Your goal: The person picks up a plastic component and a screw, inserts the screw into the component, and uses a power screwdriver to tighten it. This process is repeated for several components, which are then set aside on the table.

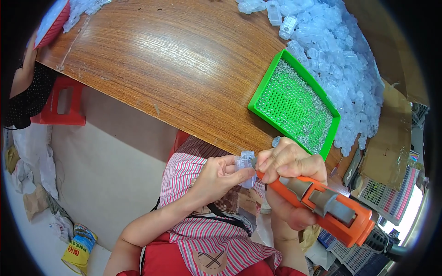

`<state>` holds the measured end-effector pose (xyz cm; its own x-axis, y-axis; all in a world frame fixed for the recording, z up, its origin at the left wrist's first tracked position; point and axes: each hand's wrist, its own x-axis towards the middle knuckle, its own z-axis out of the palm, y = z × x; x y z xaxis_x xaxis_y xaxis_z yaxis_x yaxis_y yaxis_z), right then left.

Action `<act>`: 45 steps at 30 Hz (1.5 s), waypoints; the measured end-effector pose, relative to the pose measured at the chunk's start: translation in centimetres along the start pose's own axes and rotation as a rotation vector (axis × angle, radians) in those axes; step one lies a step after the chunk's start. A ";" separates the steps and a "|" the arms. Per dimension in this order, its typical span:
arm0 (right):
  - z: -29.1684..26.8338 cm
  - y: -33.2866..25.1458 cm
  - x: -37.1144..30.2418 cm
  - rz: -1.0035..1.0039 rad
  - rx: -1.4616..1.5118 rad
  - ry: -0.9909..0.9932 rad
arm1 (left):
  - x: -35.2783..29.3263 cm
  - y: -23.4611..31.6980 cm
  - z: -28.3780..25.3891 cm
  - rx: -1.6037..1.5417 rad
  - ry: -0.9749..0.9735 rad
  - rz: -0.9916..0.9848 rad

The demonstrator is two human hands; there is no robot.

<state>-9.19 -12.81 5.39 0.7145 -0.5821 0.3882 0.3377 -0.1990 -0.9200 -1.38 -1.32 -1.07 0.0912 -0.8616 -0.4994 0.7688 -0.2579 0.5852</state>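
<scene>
Just off the table's near edge, my left hand [217,178] pinches a clear plastic casing [247,181] between thumb and fingers. My right hand [294,165] is wrapped round an orange hand tool [338,214] with grey metal parts and a black tail end. The tool's narrow grey front end reaches the casing, close to my left thumb; whether it touches is hard to make out. Beyond my right hand, a green perforated tray [263,87] on the table holds many small silvery metal pieces. A small clear round piece [276,141] lies by my right fingers.
A large heap of clear plastic parts [340,69] covers the table's right side, by a cardboard sheet [386,142]. Plastic baskets [391,198] stand at the right. At far left are another person's arm [23,78], a red bowl [54,27] and a red stool [69,101].
</scene>
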 end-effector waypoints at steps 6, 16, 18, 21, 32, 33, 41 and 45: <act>-0.5 -0.6 0.3 0.103 -0.145 -0.012 | 0.0 -0.5 -0.2 -0.016 -0.009 0.009; -0.2 -0.1 0.4 0.085 0.011 -0.031 | 0.1 0.2 0.0 -0.020 -0.019 0.008; -0.2 -0.1 0.5 0.097 0.010 -0.058 | 0.1 0.2 0.0 -0.016 -0.026 0.020; 0.0 -0.1 0.4 0.095 -0.020 -0.037 | 0.0 0.8 0.1 0.034 -0.041 0.016; -0.4 -1.0 1.7 0.225 0.130 0.155 | -0.1 -0.1 -0.2 0.196 -0.022 -0.024; -1.0 -2.3 2.6 0.187 0.149 0.197 | -0.2 0.1 0.2 0.156 -0.028 -0.042; -6.7 -3.1 7.3 0.115 -0.279 0.426 | -1.3 4.9 1.8 0.183 -0.261 -0.021; -8.3 -2.7 6.7 0.050 -0.381 0.369 | -0.3 6.5 4.2 0.328 -0.306 0.172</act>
<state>-10.39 -22.68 10.06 0.4380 -0.8229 0.3620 0.0131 -0.3968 -0.9178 0.90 -4.55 5.55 -0.0288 -0.9802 -0.1961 0.5139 -0.1828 0.8382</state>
